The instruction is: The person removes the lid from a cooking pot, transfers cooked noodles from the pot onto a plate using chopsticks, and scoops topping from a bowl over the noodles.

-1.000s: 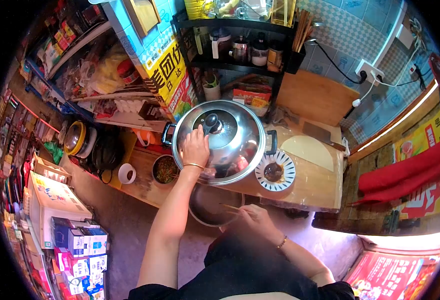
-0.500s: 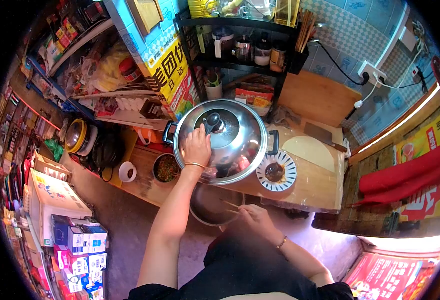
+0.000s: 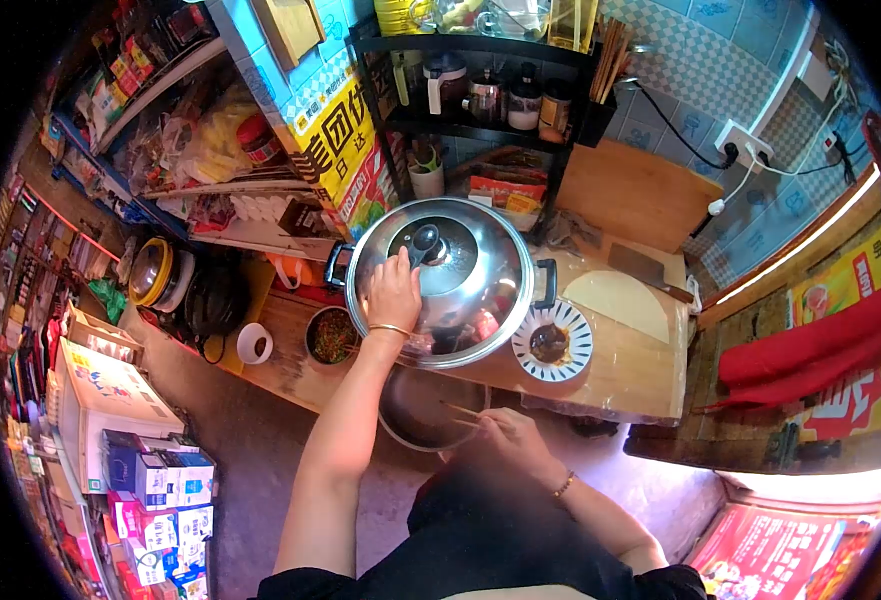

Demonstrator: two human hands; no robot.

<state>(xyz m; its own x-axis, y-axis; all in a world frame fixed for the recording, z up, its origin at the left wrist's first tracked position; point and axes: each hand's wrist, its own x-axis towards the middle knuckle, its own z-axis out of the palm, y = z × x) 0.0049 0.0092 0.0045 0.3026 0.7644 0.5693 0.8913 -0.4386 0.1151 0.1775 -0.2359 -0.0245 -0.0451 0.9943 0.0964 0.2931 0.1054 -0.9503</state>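
Observation:
A large steel pot (image 3: 532, 345) stands on the wooden table, covered by a shiny domed lid (image 3: 495, 250) with a glass centre and black knob (image 3: 426, 238). My left hand (image 3: 392, 292) reaches over the lid, its fingers closed at the knob's near side. Wooden chopsticks (image 3: 463, 411) are pinched in my right hand (image 3: 512, 440), their tips pointing left over a dark round pan (image 3: 410, 405) below the table edge. Left of the pot sits a bowl of chopped red and green food (image 3: 330, 335). To its right is a striped plate (image 3: 583, 345) with brown sauce (image 3: 549, 343).
A cleaver (image 3: 650, 272) lies at the table's back right, beside a pale round sheet (image 3: 615, 305). A white cup (image 3: 254, 343) stands at left. Behind the pot rises a black rack (image 3: 470, 125) with jars. A red cloth (image 3: 810, 345) hangs at right.

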